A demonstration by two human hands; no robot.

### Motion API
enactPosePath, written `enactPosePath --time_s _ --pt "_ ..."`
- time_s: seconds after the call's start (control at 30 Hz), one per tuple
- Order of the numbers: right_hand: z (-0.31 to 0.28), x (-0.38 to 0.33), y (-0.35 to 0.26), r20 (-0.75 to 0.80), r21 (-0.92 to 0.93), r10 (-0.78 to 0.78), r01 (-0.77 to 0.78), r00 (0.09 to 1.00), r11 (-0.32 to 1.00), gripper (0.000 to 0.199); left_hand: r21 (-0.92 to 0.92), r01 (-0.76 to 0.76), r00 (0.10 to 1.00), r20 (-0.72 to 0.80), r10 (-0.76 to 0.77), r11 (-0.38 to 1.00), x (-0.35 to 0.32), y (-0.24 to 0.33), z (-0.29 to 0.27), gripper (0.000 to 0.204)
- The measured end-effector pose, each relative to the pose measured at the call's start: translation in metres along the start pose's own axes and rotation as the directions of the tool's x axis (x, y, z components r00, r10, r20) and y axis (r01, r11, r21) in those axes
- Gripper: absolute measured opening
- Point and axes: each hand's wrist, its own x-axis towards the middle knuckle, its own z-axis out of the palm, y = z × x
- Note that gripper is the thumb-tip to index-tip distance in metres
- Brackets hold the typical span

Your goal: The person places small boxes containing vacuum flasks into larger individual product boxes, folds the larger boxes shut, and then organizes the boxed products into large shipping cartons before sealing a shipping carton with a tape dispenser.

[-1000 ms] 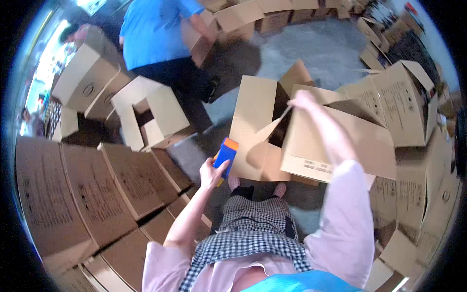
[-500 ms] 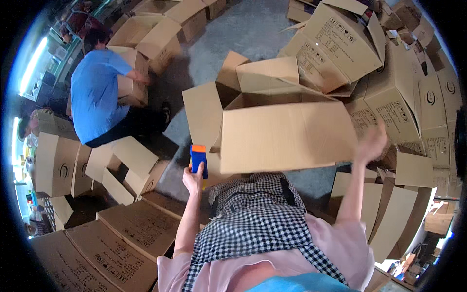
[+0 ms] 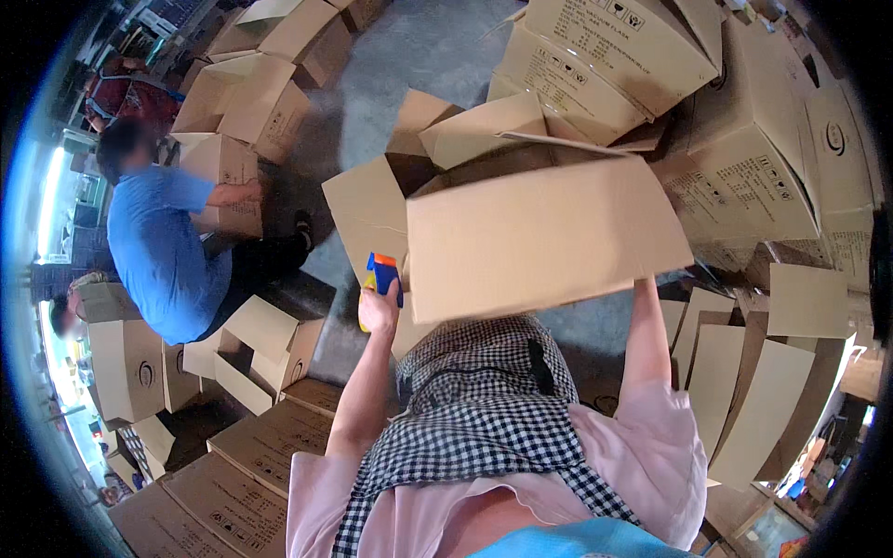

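In front of me is an open cardboard box (image 3: 539, 242), its plain brown side facing me and its flaps spread at the far side. My left hand (image 3: 379, 309) is closed around a blue tape dispenser (image 3: 385, 270) with an orange top and a yellow part. It is held upright just left of the box. My right hand (image 3: 644, 285) reaches to the box's lower right edge. Its fingers are hidden behind the cardboard, so their grip cannot be made out.
A person in a blue shirt (image 3: 158, 242) crouches at the left beside open boxes (image 3: 228, 186). Large printed cartons (image 3: 595, 65) are piled at the far right. Open cartons (image 3: 753, 391) stand close at my right, and flat-topped cartons (image 3: 270, 437) at my near left. Grey floor (image 3: 400, 56) shows between them.
My right hand has moved from beside the box's right side in and behind its lower right edge. The box has tilted and shifted slightly left. The left hand keeps the tape dispenser, now turned somewhat.
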Motion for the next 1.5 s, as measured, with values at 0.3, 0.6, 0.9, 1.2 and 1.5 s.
enactPosePath --time_s 0.3,0.6,0.9,1.2,1.5 --pt "-0.025 -0.078 -0.011 -0.098 -0.037 -0.137 0.134 0.986 0.990 0.045 -0.140 -0.404 0.914 -0.110 0.391 0.904 0.028 0.029 -0.001 0.051" --pt "-0.089 -0.223 0.018 -0.140 -0.179 -0.193 0.167 0.971 0.970 0.045 -0.454 -0.669 0.520 0.281 0.807 0.589 -0.110 0.112 -0.053 0.051" --pt "-0.115 -0.269 0.095 -0.124 0.141 -0.082 0.100 0.989 0.985 0.057 -0.454 -0.663 0.375 0.486 0.789 0.595 -0.169 0.127 -0.002 0.066" --pt "-0.244 -0.183 0.326 0.154 0.960 0.520 -0.251 0.840 0.121 0.014 -0.440 -0.719 0.384 0.394 0.835 0.538 -0.194 0.156 0.014 0.064" --pt "-0.190 -0.165 0.183 -0.699 0.411 0.215 0.137 0.682 0.901 0.057 0.047 -0.308 0.901 0.336 0.276 0.950 -0.040 -0.003 0.090 0.070"
